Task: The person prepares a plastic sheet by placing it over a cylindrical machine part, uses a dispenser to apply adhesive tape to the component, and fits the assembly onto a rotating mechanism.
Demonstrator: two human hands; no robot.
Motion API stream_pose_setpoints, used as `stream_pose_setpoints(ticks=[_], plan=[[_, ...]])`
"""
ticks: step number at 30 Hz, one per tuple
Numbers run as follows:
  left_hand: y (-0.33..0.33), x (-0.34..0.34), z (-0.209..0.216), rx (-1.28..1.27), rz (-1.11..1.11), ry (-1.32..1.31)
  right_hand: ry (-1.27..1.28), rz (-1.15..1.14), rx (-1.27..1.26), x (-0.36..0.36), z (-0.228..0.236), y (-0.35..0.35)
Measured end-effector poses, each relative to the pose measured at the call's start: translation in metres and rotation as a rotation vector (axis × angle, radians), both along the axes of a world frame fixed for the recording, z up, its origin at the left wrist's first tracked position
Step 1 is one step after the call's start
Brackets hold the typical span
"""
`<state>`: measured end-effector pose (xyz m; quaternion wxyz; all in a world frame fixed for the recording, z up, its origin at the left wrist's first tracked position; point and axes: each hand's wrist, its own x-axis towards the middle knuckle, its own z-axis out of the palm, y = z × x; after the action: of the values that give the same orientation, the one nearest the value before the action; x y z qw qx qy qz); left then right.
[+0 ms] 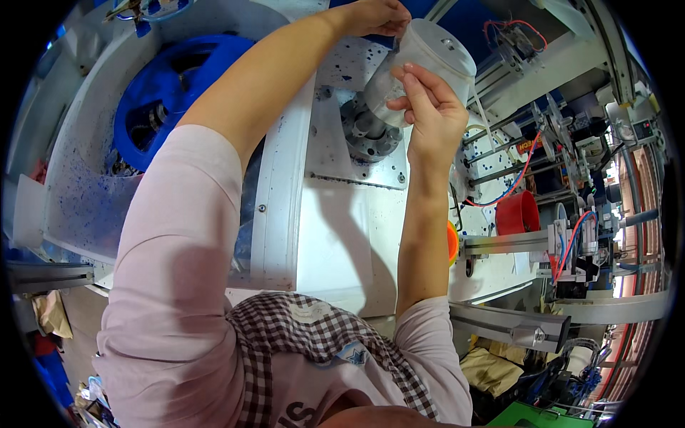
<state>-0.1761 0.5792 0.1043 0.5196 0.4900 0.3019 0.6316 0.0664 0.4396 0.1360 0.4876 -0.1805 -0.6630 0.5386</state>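
Cylinder [446,60], pale, above metal hub [371,143]; left hand [379,17], fingers curled beside it, pinch untellable; right hand [434,107], fingers bent, thumb near forefinger, pinch untellable; possible fault: cylinder knocked askew by knuckles so near.

We list: one frosted, translucent cylinder [426,53] | pale round end face, small metal fitting [448,44] | located over round metal base [372,148] | true tilt: we cannot tell
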Motion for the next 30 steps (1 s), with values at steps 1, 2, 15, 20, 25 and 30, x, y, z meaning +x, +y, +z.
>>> stream_pose_setpoints(ticks=[1,2,15,20,25,30], plan=[[0.000,0.003,0.000,0.014,-0.021,-0.009,-0.005,-0.004,0.001,0.001,-0.001,0.000],[-0.001,0.007,0.000,0.028,-0.042,-0.017,-0.010,-0.008,0.003,0.002,-0.001,0.001],[-0.011,0.042,0.025,-0.202,0.013,0.246,0.024,0.040,0.012,0.002,-0.001,0.000],[-0.015,0.062,0.023,-0.182,0.222,0.279,0.014,-0.001,0.019,0.010,-0.005,0.005],[-0.001,0.036,0.001,-0.062,0.258,0.305,0.023,0.018,-0.007,0.004,-0.001,0.003],[-0.022,0.009,-0.014,-0.187,-0.176,-0.020,0.008,0.008,-0.023,0.001,0.006,-0.005]])
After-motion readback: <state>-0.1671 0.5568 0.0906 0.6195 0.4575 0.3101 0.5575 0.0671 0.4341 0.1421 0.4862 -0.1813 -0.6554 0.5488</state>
